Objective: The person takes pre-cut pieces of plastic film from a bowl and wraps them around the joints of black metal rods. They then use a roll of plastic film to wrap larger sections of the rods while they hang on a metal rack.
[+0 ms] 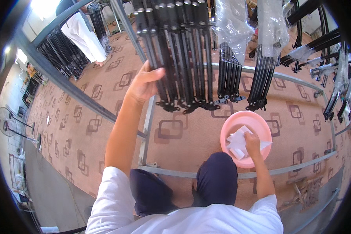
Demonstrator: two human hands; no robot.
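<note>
Left hand (pixel 144 82) against hanging black rods (pixel 188 66), its grip unclear, right hand (pixel 252 142) closed on white sheets (pixel 237 141) inside pink basin (pixel 245 114)

Bright indoor light, white glare (pixel 45 7) upper left, bowed frame rail (pixel 277 171), black vignetted rim, black rods (pixel 179 58) slightly blurred

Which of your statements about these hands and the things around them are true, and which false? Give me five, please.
1. The left hand is at the black rods. True.
2. The basin is blue. False: the basin is pink.
3. The right hand holds white cloth-like material. True.
4. The floor is plain. False: the floor has a rectangle pattern.
5. A fan stands at the picture's left. True.
</note>
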